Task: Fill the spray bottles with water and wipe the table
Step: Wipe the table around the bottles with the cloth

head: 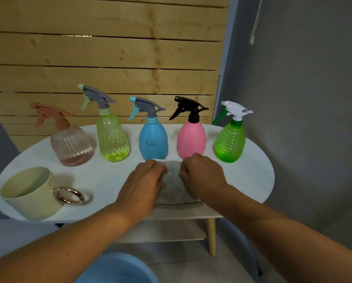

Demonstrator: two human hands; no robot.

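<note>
On the white table (252, 180), going left to right, the cream cup (28, 193) sits at the near left and five spray bottles (153, 137) stand in a row at the back. Your left hand (144, 180) and right hand (201, 174) both hold the grey cloth (174, 180), fingers curled on its sides. Press it flat and wipe slowly. I think the bottles could tip, so stay in front of them.

Bottles left to right: ribbed clear-pink (71, 146), yellow-green (112, 139), blue (153, 139), pink (191, 137), ribbed green (230, 144); grey cloth (174, 180).
</note>
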